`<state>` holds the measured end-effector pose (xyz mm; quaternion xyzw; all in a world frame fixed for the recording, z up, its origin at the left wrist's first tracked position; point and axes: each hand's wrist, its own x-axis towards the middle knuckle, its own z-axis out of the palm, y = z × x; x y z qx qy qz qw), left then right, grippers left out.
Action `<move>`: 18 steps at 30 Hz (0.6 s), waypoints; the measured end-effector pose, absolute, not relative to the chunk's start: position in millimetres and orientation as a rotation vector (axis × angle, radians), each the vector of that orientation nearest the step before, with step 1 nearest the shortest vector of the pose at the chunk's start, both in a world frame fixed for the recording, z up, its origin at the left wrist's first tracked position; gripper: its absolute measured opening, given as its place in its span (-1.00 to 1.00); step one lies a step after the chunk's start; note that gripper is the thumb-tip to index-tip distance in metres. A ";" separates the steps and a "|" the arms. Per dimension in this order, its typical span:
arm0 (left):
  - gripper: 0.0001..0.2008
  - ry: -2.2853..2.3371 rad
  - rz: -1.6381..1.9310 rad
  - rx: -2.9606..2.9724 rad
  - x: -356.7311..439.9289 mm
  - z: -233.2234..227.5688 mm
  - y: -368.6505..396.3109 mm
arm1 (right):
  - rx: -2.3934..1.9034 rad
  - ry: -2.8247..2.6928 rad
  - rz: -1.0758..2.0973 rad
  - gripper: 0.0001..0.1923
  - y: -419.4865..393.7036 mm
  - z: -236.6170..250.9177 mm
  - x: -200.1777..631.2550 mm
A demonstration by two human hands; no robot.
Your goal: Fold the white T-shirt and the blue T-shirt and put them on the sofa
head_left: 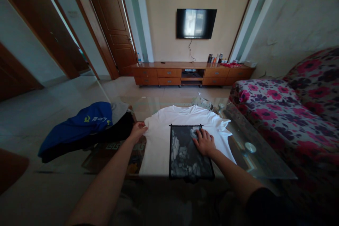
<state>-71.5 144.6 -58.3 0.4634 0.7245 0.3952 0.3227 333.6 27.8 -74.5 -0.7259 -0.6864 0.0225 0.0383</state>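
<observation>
So the left hand point(137, 131) has its grip pinched shut on the left sleeve edge of a white t-shirt point(159, 137), fingers curled right at the hem of that sleeve. The right hand point(204, 142) isn't gripping anything, it's just flat with fingers spread, pressing down on a dark rectangular board point(189, 153) that lies on the middle of the shirt. The shirt itself is spread out flat on a glass surface point(254, 162), collar pointing away from the person, and its bottom hem reaches the near edge. The board has a grey marbled look and its near end hangs a bit over that edge. Just left of the shirt there's a pile of clothes point(87, 129), blue on top with something black and grey underneath, touching or nearly touching the left hand. A floral sofa point(291, 102) sits to the right of the surface, and across the room there's a wooden TV cabinet point(193, 74) with a wall TV point(196, 23) above it.
</observation>
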 end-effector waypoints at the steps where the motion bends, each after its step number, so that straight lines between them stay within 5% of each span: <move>1: -0.68 1.939 1.024 1.224 -73.4 -58.5 145.2 | -2.223 -2.103 0.064 -0.27 27.8 -74.5 333.4; 7: -0.81 2.124 0.935 1.327 -83.9 -53.8 144.6 | -2.240 -2.092 0.092 -0.27 25.9 -71.3 331.1; 14: -0.56 2.092 0.962 1.432 -76.3 -45.7 141.6 | -2.236 -2.094 0.102 -0.29 24.3 -67.6 330.8; 18: -0.60 2.115 0.987 1.346 -76.6 -44.1 145.4 | -2.231 -2.086 0.079 -0.29 24.9 -69.8 331.1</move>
